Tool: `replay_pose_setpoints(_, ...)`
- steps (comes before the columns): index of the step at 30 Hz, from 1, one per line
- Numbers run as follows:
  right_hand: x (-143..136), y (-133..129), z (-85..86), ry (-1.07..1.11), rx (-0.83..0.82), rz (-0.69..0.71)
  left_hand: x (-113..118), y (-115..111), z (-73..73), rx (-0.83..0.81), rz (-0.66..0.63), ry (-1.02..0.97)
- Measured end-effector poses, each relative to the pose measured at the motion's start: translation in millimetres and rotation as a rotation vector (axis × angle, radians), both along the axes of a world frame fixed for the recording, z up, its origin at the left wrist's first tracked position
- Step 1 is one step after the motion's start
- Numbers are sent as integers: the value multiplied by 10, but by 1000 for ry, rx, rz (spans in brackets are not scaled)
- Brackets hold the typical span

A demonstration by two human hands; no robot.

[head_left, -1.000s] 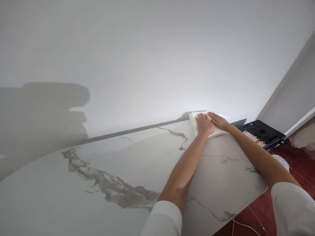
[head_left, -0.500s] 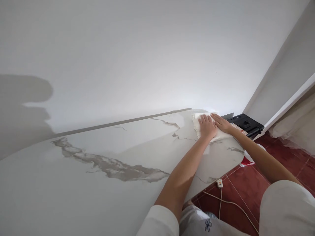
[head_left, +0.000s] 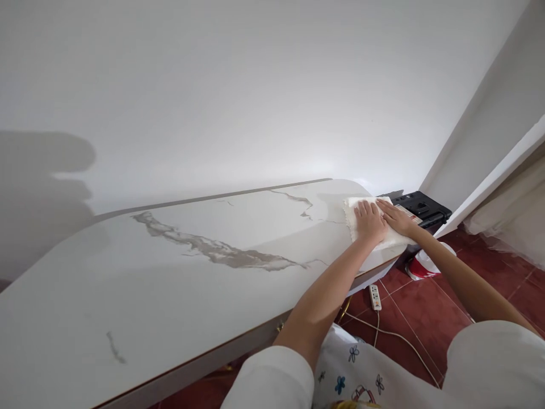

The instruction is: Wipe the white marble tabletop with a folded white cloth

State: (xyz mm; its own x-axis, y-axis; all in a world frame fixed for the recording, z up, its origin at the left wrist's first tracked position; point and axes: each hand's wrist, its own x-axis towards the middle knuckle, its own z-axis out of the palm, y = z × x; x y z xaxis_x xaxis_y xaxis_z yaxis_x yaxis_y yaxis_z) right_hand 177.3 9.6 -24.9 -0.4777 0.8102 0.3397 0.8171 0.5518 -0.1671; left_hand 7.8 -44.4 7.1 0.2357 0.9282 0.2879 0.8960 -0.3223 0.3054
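Observation:
A white cloth [head_left: 349,218] with a ragged edge lies at the right end of the white marble-patterned tabletop [head_left: 213,295]. My left hand [head_left: 370,221] presses flat on it, fingers stretched out and a little apart. Close on its right, my right hand [head_left: 397,218] also lies flat on the cloth, fingers extended. Neither hand wraps its fingers around the cloth. Part of the cloth is hidden beneath both palms, and its right side reaches the table's end.
Beyond the table's right end sits a black case [head_left: 423,209]. A red-and-white tub [head_left: 426,264] stands on the red tiled floor [head_left: 485,284]. Below the front edge lies a white power strip [head_left: 374,297] with its cord. A white wall [head_left: 238,96] backs the table; a pale curtain [head_left: 511,210] hangs at right.
Both hands and the cloth have shifted a little to the right along the tabletop. The view has moved, so more of the table's front edge and the power strip shows.

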Motion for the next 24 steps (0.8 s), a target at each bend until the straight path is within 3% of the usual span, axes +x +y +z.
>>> replay_pose_setpoints(6, -133, -439, 33, -61, 10, 16, -113, -391, 5, -7, -2, 41)
replay_pose_setpoints(11, -662, -833, 61, -90, -10, -32, -566, -695, 7, -27, -39, 78)
replay_pose_setpoints(17, -1849, -1342, 139, -19, -23, -110, -1618, -1045, -39, -33, -63, 143)
replay_pose_setpoints(24, -3357, -1844, 213, 92, -135, 60, -3061, -1630, -205, 118, 142, 280)
